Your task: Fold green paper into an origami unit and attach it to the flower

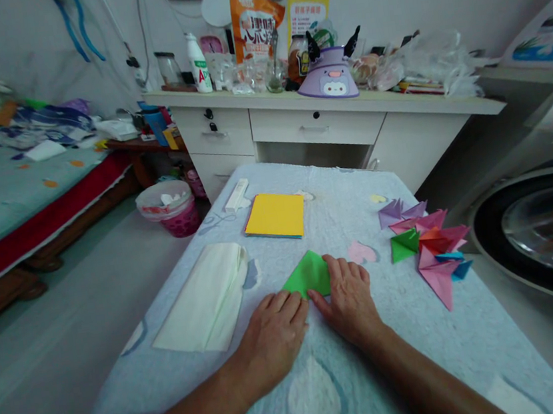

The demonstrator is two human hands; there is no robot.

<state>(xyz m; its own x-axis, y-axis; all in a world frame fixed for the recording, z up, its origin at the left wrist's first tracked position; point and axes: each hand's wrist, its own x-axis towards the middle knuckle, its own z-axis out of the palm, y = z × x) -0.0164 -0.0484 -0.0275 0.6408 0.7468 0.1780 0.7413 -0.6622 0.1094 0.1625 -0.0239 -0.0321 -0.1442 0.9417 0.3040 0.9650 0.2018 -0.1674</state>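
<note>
A folded green paper lies on the pale blue cloth that covers the table. My right hand rests flat on the paper's right part, fingers stretched out and pressing down. My left hand lies beside it, fingertips touching the paper's lower left edge, fingers loosely extended. Part of the paper is hidden under my right hand.
A stack of coloured square sheets, yellow on top, lies further back. A folded white cloth is at the left. Several folded paper shapes sit at the right. A white remote, a cluttered desk, a pink bin and a bed are beyond.
</note>
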